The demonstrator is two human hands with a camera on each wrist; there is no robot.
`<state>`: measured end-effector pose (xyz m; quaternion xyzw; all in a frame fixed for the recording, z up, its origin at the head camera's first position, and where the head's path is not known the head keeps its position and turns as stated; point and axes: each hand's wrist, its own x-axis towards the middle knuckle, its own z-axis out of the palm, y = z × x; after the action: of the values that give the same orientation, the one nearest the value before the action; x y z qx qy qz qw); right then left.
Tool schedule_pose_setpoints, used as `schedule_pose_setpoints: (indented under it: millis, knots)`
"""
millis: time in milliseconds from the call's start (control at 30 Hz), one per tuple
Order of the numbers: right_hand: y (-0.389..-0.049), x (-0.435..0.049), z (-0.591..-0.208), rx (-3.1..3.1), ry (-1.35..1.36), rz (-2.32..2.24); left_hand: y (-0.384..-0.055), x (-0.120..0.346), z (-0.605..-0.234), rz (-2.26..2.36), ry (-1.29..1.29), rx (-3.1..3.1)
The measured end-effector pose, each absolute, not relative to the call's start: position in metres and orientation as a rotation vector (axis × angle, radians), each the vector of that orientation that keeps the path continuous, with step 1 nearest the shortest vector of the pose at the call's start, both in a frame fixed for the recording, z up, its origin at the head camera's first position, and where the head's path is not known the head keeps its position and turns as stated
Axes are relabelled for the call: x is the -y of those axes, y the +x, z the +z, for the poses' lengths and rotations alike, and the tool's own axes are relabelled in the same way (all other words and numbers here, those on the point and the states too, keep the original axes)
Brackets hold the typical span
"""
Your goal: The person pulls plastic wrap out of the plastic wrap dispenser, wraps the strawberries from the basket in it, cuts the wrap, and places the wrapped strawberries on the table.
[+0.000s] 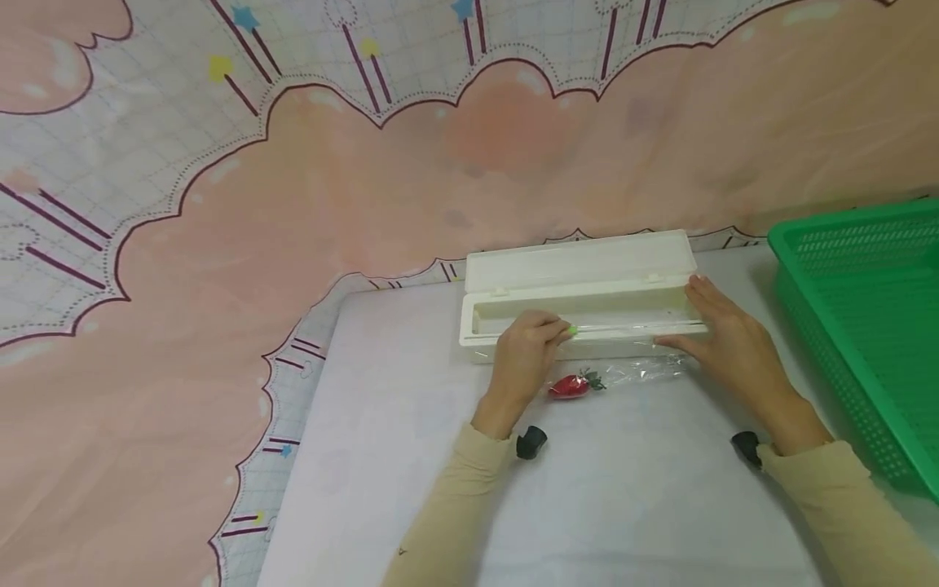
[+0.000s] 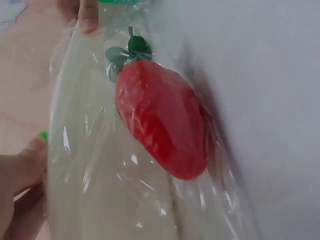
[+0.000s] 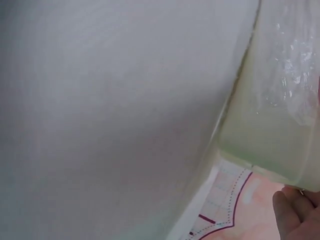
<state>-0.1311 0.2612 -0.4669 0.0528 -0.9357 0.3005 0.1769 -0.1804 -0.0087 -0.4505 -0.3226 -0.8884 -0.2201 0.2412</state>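
Observation:
A long white cling film dispenser (image 1: 623,349) lies on the table with its lid (image 1: 579,262) raised at the back. At its front edge my left hand (image 1: 524,350) pinches a small green slider (image 1: 573,330). My right hand (image 1: 737,346) grips the dispenser's right end, thumb at the front and fingers toward the back. Clear cling film (image 1: 645,371) hangs over the front onto the table. A red strawberry-shaped piece (image 2: 160,120) with green leaves is under the film, close in front of the dispenser. In the right wrist view, fingers (image 3: 295,207) curl at the dispenser's end.
A green plastic basket (image 1: 781,244) stands at the right, near the right forearm. White cloth covers the table (image 1: 411,456), and a pink patterned cloth (image 1: 330,179) lies behind and to the left. Black wrist devices (image 1: 531,443) sit on both wrists.

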Motion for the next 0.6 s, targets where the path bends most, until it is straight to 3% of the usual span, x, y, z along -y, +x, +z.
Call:
schedule_pose_setpoints:
  millis: [600]
  knots:
    - [-0.133, -0.269, -0.463, 2.709, 0.176, 0.864, -0.185, 0.088, -0.45, -0.695, -0.823, 2.445]
